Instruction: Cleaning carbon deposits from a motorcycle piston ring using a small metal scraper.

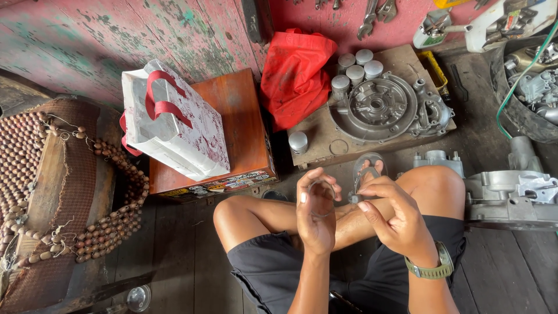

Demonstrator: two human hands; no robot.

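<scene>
Head camera shows left hand (317,212) curled around what seems a thin ring (321,197), hard to make out, right hand (390,215) half-closed just beside it, above knees, engine cover (375,107) beyond.

Views: only one, from a camera worn on the head.
Direction: the scene is seen steeply downward and slightly forward, over the person's own lap and bent knees.
Nearness: the hands (354,212) are seen close, low in the centre.
Reach: the wooden floor (174,256) and the foot of the pink wall (87,40) are taken in.
</scene>
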